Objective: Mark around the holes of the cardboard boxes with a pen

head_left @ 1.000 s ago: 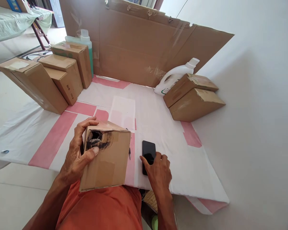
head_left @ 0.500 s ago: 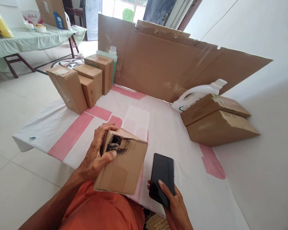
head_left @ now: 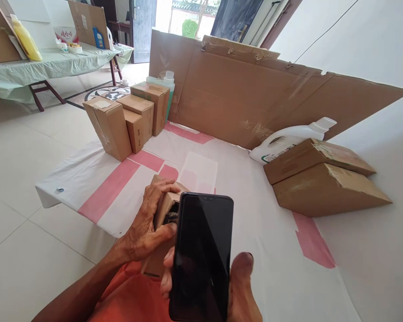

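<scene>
My left hand (head_left: 152, 218) grips the upper left edge of a cardboard box (head_left: 154, 261) at the table's near edge. Its thumb lies beside a dark, ragged hole in the box. In my right hand (head_left: 243, 286) is a black smartphone (head_left: 203, 255), upright with its dark screen towards me. The fingers wrap its left edge and the thumb stands off to the right. The phone is in front of the box and hides most of its right side.
Several cardboard boxes (head_left: 112, 132) and a green jug (head_left: 169, 82) stand at the left. On the right, more boxes (head_left: 322, 190) lean near a white jug (head_left: 290, 136). A large cardboard panel (head_left: 242, 89) borders the back of the table (head_left: 251, 197). Another table (head_left: 53, 67) is behind.
My right hand has raised the phone and brought it left, across the front of the box. Its thumb has come off the screen. My left hand keeps its grip on the box.
</scene>
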`<state>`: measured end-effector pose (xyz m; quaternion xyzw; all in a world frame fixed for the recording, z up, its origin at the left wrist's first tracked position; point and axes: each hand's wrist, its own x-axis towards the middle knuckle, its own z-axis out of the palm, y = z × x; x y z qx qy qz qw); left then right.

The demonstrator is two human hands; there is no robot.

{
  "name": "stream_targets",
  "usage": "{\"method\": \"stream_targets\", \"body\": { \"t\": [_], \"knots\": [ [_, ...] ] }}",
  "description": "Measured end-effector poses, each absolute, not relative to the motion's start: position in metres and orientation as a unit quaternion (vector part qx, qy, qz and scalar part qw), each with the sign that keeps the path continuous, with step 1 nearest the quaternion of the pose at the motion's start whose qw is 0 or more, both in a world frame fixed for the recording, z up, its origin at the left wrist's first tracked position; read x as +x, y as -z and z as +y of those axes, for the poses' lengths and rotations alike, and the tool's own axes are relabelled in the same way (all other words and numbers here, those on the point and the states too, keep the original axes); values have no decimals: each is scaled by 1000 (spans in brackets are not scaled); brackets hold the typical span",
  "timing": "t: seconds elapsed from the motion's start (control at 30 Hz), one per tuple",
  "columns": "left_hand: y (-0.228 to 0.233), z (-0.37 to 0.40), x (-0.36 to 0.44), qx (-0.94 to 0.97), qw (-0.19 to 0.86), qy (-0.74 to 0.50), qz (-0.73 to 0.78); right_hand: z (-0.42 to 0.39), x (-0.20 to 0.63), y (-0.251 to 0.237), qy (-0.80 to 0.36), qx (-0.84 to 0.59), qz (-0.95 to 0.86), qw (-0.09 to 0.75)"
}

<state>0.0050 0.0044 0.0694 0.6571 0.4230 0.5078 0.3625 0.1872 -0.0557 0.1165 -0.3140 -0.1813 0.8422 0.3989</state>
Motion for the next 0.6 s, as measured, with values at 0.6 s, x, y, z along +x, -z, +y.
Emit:
{"method": "stream_targets", "body": {
  "t": [0.6],
  "knots": [
    [-52, 13, -5, 644, 348, -528, 430, -63, 164, -98, -841, -429, -58, 324]
  ]
}}
